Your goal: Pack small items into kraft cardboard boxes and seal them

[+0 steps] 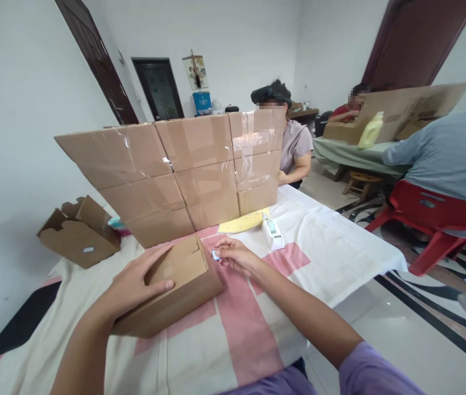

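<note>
A closed cardboard box [179,269] lies tilted towards me on the cloth-covered table. My left hand [136,285] grips its left part, thumb on the near top edge and fingers across the top to the far side. Beside the box's right end, my right hand [235,257] pinches a small white label with a blue edge [215,254] between thumb and fingertips. Whether the label touches the box I cannot tell. Beyond that hand stands a white handheld device with a small display [273,235], next to a yellow strip with dark dots [243,223].
A taped cardboard partition [204,170] rises across the table behind the box. An open cardboard box [80,233] with a white label stands at the left. A person in a headset [296,148] sits behind the partition. A red chair [434,214] is at the right.
</note>
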{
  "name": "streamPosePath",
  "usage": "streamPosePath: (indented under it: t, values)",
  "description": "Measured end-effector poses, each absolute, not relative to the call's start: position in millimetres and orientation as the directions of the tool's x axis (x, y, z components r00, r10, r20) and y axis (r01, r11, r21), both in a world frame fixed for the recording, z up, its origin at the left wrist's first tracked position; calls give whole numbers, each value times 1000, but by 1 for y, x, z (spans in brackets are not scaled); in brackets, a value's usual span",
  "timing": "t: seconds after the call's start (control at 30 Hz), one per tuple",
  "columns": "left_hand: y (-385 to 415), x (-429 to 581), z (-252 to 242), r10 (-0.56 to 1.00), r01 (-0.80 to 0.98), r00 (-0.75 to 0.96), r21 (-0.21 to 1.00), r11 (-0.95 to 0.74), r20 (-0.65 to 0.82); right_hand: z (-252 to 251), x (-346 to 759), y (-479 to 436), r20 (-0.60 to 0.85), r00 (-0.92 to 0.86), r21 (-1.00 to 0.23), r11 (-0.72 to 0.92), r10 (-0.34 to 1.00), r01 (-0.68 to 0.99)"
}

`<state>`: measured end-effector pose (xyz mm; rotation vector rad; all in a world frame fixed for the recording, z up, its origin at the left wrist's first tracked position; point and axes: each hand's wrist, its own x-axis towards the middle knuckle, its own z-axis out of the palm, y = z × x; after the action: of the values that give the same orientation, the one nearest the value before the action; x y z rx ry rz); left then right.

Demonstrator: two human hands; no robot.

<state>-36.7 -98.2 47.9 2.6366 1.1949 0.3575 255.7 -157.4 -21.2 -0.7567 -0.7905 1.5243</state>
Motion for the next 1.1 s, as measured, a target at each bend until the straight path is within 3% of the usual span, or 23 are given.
streamPosePath:
  t: [1.1]
  values:
    - [-104, -35, 54, 719, 656, 689, 347, -671, 89, -15, 246, -166, 4, -152, -886, -67, 988, -459]
